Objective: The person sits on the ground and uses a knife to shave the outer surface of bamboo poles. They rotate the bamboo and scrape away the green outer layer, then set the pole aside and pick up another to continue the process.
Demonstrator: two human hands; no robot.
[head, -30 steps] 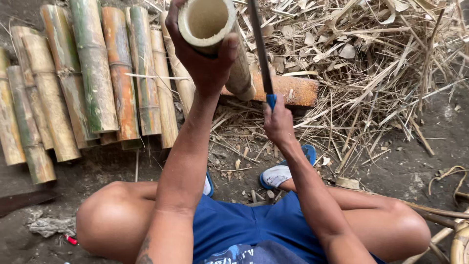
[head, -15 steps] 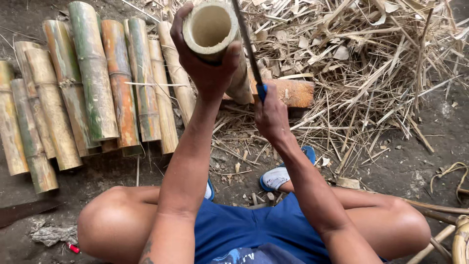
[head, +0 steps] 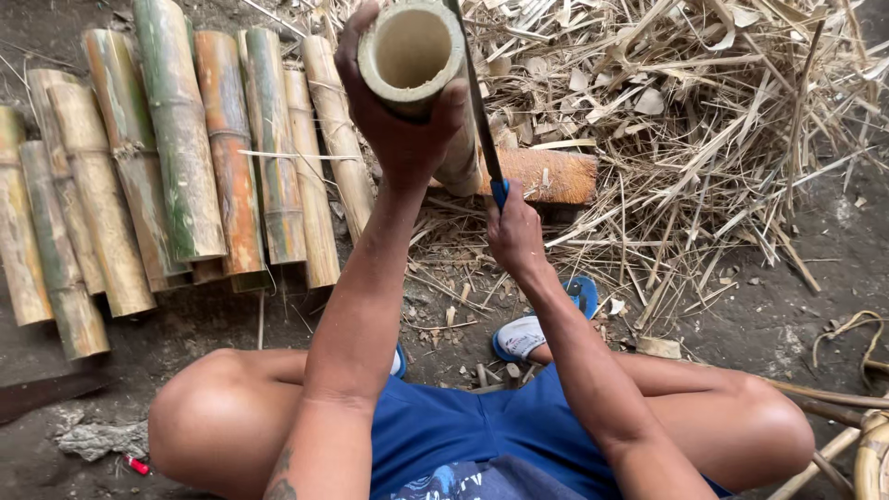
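Nearest the camera, the right hand (head: 515,236) is clenched round the blue handle of a long knife (head: 474,97), blade rising past its knuckles. Just beyond, the left hand (head: 400,120) grasps a hollow bamboo tube (head: 411,51), fingers wrapped round its wall, thumb toward the blade; the open mouth shows nothing inside. The blade runs alongside the tube's rim. Beyond the fingers lie a wooden block (head: 546,176), cut bamboo lengths (head: 176,157) and dry shavings (head: 704,120).

Blue shorts (head: 444,431) worn; blue-and-white sandal (head: 523,335) seen on foot. Arms left bare, no sleeves. Dark tattoo (head: 282,477) marked on left forearm.
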